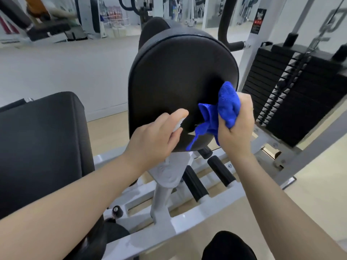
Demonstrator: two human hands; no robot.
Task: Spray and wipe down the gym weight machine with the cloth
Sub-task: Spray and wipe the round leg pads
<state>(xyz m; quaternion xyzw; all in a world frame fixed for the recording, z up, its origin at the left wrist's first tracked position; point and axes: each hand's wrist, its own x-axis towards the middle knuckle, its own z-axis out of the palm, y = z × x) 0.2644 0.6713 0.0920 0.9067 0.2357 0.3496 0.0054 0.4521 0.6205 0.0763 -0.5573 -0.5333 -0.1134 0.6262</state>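
The black rounded pad of the weight machine stands upright in the middle of the head view. My left hand grips a pale spray bottle; its body hangs below the hand and its nozzle tip pokes out by the forefinger, close to the pad's lower part. My right hand is clenched on a bunched blue cloth, which rests against the pad's lower right edge, one corner dangling down.
A second black pad fills the left side. The white machine frame with black foot rollers lies below. A black weight stack stands at right. My dark shoe shows at the bottom. Other gym machines stand far behind.
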